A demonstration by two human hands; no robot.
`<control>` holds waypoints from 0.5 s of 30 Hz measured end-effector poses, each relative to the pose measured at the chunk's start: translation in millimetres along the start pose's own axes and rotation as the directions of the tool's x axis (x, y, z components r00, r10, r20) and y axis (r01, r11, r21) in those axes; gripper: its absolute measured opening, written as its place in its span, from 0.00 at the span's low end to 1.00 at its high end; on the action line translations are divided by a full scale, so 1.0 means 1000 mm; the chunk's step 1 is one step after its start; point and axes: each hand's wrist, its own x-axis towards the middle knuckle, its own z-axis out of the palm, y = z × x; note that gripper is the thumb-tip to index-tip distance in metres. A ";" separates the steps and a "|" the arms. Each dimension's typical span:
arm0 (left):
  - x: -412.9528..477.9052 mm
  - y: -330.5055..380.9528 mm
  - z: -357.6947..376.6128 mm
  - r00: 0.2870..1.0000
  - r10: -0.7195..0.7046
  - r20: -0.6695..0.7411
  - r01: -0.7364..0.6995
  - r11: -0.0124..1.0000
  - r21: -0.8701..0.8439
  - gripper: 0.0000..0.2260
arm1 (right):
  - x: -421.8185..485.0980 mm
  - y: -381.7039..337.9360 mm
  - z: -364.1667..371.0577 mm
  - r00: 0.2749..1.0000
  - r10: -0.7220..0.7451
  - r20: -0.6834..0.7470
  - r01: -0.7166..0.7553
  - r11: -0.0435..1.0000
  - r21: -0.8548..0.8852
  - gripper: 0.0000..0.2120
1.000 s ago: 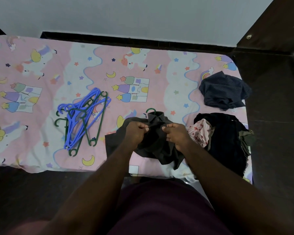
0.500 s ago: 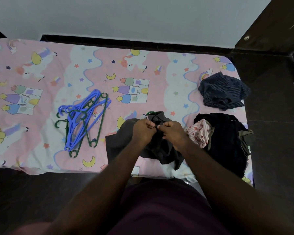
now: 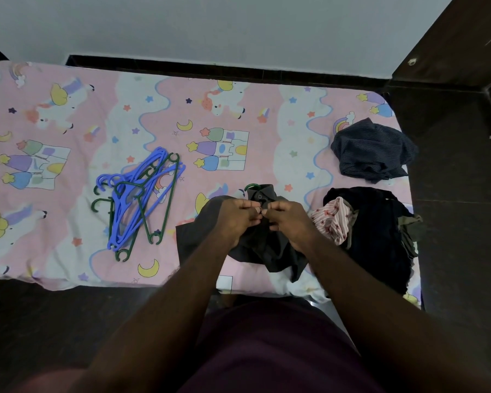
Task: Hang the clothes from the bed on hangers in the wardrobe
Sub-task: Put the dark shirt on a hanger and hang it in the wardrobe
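Observation:
A dark grey shirt (image 3: 270, 245) lies on the bed (image 3: 159, 109) near its front edge, with the green hook of a hanger (image 3: 251, 187) poking out above its collar. My left hand (image 3: 238, 219) and my right hand (image 3: 288, 222) meet at the shirt's front just below the collar, each pinching the fabric with thumb and fingertips. A pile of blue and green hangers (image 3: 138, 197) lies to the left of the shirt.
A heap of black clothes (image 3: 377, 236) with a pink striped garment (image 3: 333, 221) sits at the bed's right end. A dark blue striped garment (image 3: 372, 151) lies behind it. Dark floor surrounds the bed; a dark wooden panel (image 3: 462, 38) stands at the far right.
My two hands have come together at the shirt's front below the collar; a second ago they were a little apart. The shirt's collar now shows more above my fingers.

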 end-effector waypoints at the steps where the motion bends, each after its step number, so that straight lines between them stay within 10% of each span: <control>1: 0.000 0.000 -0.001 1.000 0.013 -0.010 -0.012 0.999 0.039 0.04 | 0.000 0.000 -0.001 1.000 -0.005 0.000 0.005 1.000 -0.017 0.04; 8: 0.001 0.000 -0.004 0.999 0.026 0.030 -0.032 0.978 0.206 0.04 | -0.005 -0.009 -0.003 0.996 0.035 0.085 -0.035 0.999 0.000 0.04; 15: 0.000 -0.010 0.006 0.989 -0.140 -0.058 0.136 0.989 -0.055 0.05 | 0.004 0.006 0.006 0.967 -0.256 0.002 0.201 0.756 -0.623 0.08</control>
